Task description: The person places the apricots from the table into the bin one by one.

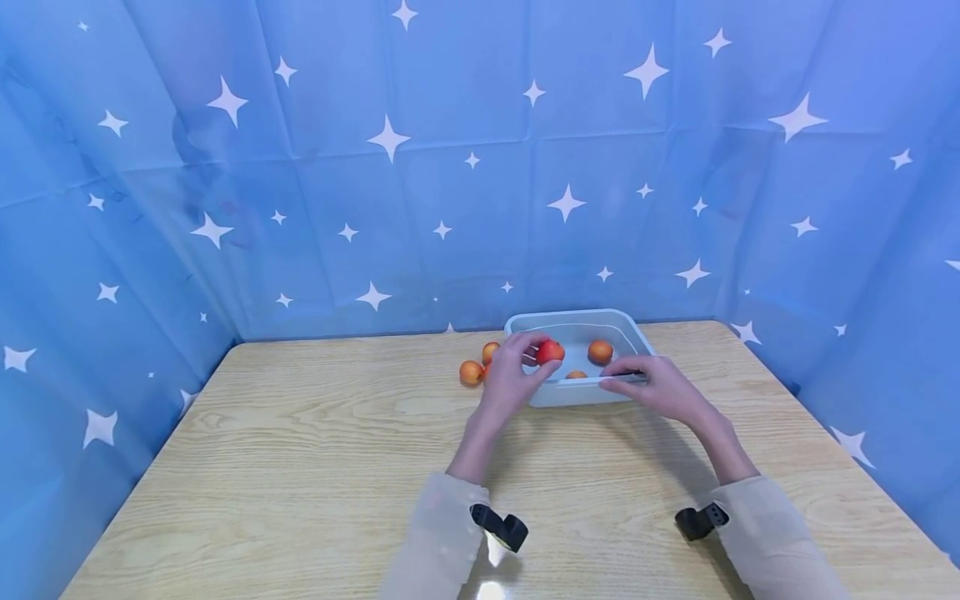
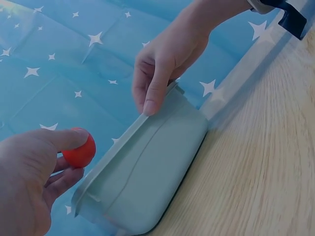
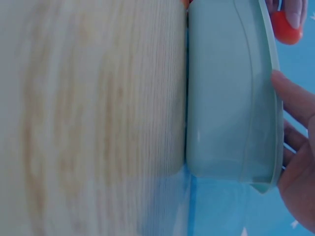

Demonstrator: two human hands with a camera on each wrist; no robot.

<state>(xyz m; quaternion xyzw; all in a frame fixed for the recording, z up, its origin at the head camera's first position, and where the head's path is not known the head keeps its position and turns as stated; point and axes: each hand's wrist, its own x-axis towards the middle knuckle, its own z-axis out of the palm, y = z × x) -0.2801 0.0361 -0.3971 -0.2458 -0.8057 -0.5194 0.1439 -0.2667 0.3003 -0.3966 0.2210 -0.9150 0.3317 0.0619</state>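
The red fruit (image 1: 551,352) is sitting between the thumb and fingers of the left hand (image 1: 513,377), which is gripping it above the opening of the bin (image 1: 581,395). The fruit is presenting a rounded outline; its long axis cannot be told. The right hand (image 1: 663,387) is pinching the bin's near rim toward the right end, the thumb pressing outside. The bin is resting upright on the table (image 1: 315,433), its opening facing up and its long axis running left to right, roughly along the far table edge. Inside, one orange fruit (image 1: 600,352) is lying toward the right; a second orange fruit (image 1: 576,375) is showing partly above the near wall. Outside, just left of the bin, further orange fruits (image 1: 471,372) are lying grouped, partly hidden by the left hand. The tabletop is showing pale wood grain and, near the left sleeve (image 1: 435,542), a bright reflection. A blue curtain (image 1: 450,83), creased and printed with white four-pointed stars, is enclosing the far edge and both sides.
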